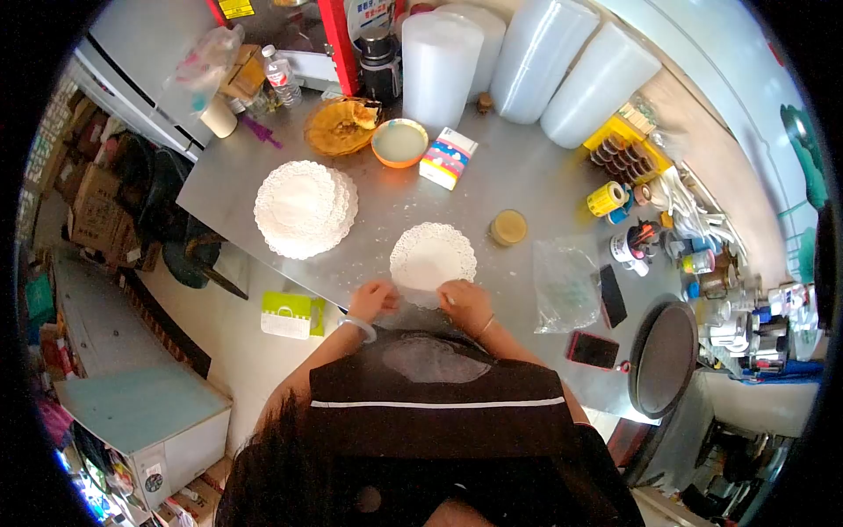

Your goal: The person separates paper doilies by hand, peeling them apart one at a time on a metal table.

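A white round paper doily with a lacy edge (432, 256) lies on the metal table in front of my body. My right hand (465, 304) has its curled fingers on the doily's lower right edge. Beside the lower left edge is my left hand (374, 299), fingers bent together, with a pale bangle on the wrist; what it pinches, if anything, is too small to make out. A thick stack of similar doilies (303, 209) rests to the left. A small round container of tan content (508, 227) stands to the right of the single doily.
Behind are a bowl of whitish liquid (399, 143), an amber plate (341, 127), a colourful box (449, 159) and tall wrapped stacks (442, 66). A clear plastic bag (566, 283), two phones (594, 350) and a round dark plate (665, 360) lie to the right.
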